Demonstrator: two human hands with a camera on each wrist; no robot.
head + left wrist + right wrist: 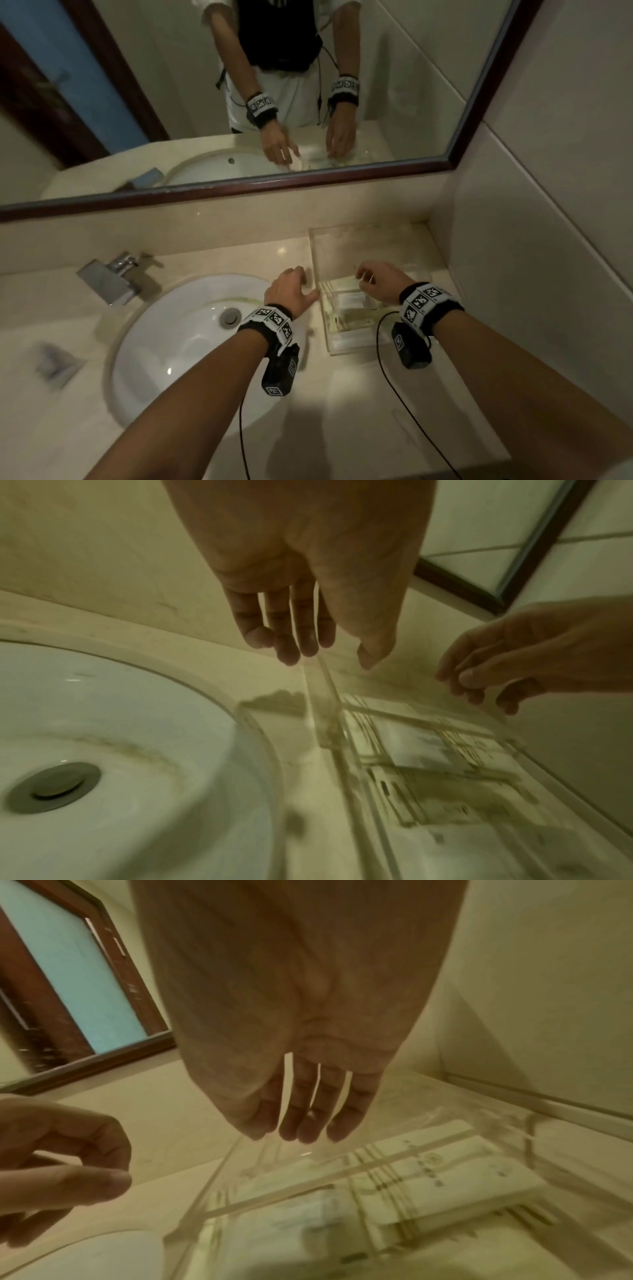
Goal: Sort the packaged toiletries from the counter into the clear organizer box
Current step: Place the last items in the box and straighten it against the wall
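Left forearm: nearest the camera in the head view, rising from the bottom edge toward the frame centre, with a black wristband [270, 320] carrying square black-and-white markers.
Left hand [289, 291]: centre of the head view, above the strip of table between basin and box; grip empty, fingers hanging loose and slightly spread, thumb pointing toward the box's left wall.
Right hand [378, 281]: just right of centre, over the box interior; grip empty, fingers relaxed and hanging down above the packets.
Clear rectangular plastic organizer box [320, 260]: right of centre, standing on the table close to the back wall and the right-hand wall.
White flat toiletry packets with printed stripes [438, 1183]: lying inside the box, in its near part, side by side and partly overlapping; print too blurred to read.
Beige stone table [342, 411]: fills the lower half of the head view.
White oval sink basin [164, 342]: lower left, with a round metal drain.
Chrome tap [109, 277]: left of centre, behind the basin.
Blurred bluish flat item [54, 363]: far left on the table; cannot tell what it is.
Brown-framed mirror [239, 190]: upper half.
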